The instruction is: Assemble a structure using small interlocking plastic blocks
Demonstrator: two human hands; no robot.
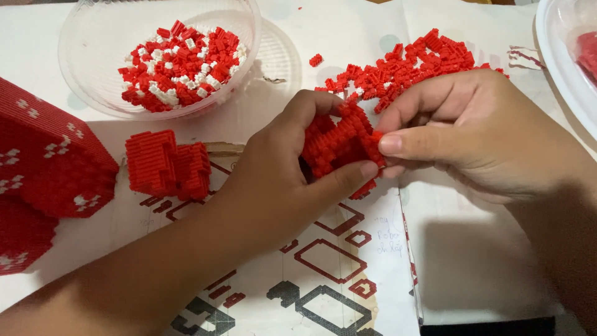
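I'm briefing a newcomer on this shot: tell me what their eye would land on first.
First, the two hands at centre: the left hand and right hand together grip a small red brick assembly. Next, the clear bowl of red and white bricks at top left, and the loose red brick pile behind the hands.

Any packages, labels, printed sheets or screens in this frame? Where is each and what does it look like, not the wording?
Printed instruction sheet: flat on the table under both hands, white, with red and dark outlined block shapes and a small handwritten note.
Second white sheet: to its right, mostly blank, with a black band along its bottom edge.
No screens or packages show.
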